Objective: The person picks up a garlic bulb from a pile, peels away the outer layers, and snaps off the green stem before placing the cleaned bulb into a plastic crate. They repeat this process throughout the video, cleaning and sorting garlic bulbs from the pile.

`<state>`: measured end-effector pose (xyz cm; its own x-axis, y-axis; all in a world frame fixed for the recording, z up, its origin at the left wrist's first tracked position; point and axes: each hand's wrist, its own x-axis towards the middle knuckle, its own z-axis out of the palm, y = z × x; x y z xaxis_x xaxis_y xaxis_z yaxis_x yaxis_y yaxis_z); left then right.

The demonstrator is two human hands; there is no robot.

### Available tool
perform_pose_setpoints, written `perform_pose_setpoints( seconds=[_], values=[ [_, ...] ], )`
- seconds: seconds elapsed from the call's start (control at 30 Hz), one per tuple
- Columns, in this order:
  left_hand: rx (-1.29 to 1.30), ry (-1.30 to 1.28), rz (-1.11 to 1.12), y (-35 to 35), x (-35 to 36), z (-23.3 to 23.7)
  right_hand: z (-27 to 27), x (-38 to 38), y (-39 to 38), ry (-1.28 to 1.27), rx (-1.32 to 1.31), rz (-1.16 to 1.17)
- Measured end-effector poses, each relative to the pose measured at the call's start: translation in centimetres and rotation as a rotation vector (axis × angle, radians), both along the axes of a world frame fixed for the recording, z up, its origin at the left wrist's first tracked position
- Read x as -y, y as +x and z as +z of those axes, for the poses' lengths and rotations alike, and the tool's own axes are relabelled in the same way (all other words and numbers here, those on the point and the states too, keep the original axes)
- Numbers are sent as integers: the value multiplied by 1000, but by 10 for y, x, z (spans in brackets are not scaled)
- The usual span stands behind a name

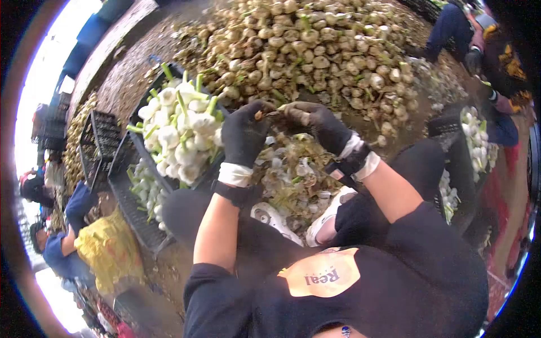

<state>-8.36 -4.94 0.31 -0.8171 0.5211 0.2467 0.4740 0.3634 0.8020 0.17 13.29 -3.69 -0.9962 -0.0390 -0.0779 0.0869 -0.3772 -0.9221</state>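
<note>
Where left hand (245, 134) nears right hand (322, 123), something small (275, 113) seems held.

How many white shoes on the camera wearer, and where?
2. The left white shoe is at the near left edge of the garlic scraps; the right white shoe is at their near right edge. Other people's feet may be hidden.

Small brownish piece (274, 113): held at left hand (245, 132) fingertips, right hand (322, 124) fingertips right by it, too blurred to ID. Dirty garlic (315, 50): tan bulbs, loose heap on ground ahead. Clean garlic (183, 127): white bulbs, short green stems, piled above crate rim, left side. Peelings (290, 174): dry, tan and white, scattered below hands.
</note>
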Motion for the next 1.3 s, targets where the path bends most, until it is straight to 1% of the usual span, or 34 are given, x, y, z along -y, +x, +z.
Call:
perform_pose_setpoints(
  seconds=[0.03, 0.07, 0.1, 0.13, 0.17, 0.2, 0.27, 0.3, 0.33, 0.37, 0.4, 0.43, 0.47, 0.5, 0.53, 0.57, 0.6, 0.7, 0.77, 0.8, 0.87, 0.9, 0.93, 0.97, 1.03, 1.07, 1.1, 1.17, 1.2, 1.23, 1.27, 1.3],
  values=[
    [-100, -178, 55, 0, -4, 7, 4, -3, -1, 217, -4, -68],
    [-104, -108, 83, 2, -7, 14, -5, -15, -5, 343, -38, -101],
    [-139, -59, 55, -4, -6, 6, -27, -31, -16, 467, -72, -127],
    [-145, -190, 72, -6, -6, 10, -64, -51, -21, 857, -157, -351],
    [-153, -325, 91, -8, -5, 14, -67, -64, -23, 1046, -14, -482],
    [-149, -319, 87, -9, -6, 9, -70, -74, -26, 1004, 106, -649],
    [-315, -314, -14, -14, -9, -4, -109, -121, -25, 1200, 308, -697],
    [-311, -308, -14, -14, -13, -5, -139, -150, -24, 1259, 522, -663],
    [-162, -187, -34, -13, -18, -5, -182, -183, -16, 1926, 215, -443],
    [-13, -68, -53, -9, -23, -4, -164, -187, -10, 1937, 369, -437],
    [21, -86, -66, -3, -26, 5, -193, -210, -4, 1930, 487, -331],
    [21, -86, -61, 0, -28, 8, -232, -249, 2, 2001, 486, -259],
    [-35, -98, -98, 1, -28, 10, -270, -287, 8, 2070, 479, -187],
    [-88, -113, -138, 1, -28, 10, -289, -314, 10, 1945, 724, -233],
    [-106, -157, -145, 1, -28, 6, -277, -306, 14, 1906, 729, -187],
    [-107, -162, -138, 0, -29, 6, -240, -292, 22, 1869, 728, -144],
    [-113, -162, -147, 1, -29, 8, -226, -283, 26, 1867, 742, -145],
    [-78, -192, -157, 3, -29, 10, -206, -255, 19, 2027, 766, -278],
    [-48, -222, -167, 3, -31, 9, -184, -236, 13, 2127, 701, -432],
    [-35, -226, -181, 2, -34, 8, -162, -224, 14, 1772, 567, -788],
    [-29, -226, -202, 3, -41, 5, -123, -210, 4, 1391, 365, -933],
    [45, -96, -219, 5, -45, 3, -102, -202, -1, 1204, 260, -992],
    [118, 34, -232, 6, -50, 0, -82, -192, -10, 1281, 193, -897],
    [112, 35, -230, 8, -56, -4, -64, -181, -18, 1353, 123, -796],
    [-101, 168, -128, 13, -70, -11, -30, -150, -27, 1318, -146, -641],
    [-26, 234, -185, 13, -71, -13, -7, -133, -24, 1108, -186, -459],
    [-32, 232, -182, 12, -70, -9, 14, -115, -22, 770, -37, -355],
    [384, 278, -181, 11, -74, 3, 37, -80, -7, 456, -37, -290],
    [361, 431, -208, 12, -78, -2, 23, -77, -1, 497, -164, -323],
    [355, 437, -218, 16, -80, 4, 25, -68, 4, 540, -291, -353],
    [196, 409, -189, 21, -82, 10, 29, -63, 9, 496, -414, -243],
    [40, 377, -156, 26, -83, 13, 37, -54, 16, 502, -415, -248]
  ],
)
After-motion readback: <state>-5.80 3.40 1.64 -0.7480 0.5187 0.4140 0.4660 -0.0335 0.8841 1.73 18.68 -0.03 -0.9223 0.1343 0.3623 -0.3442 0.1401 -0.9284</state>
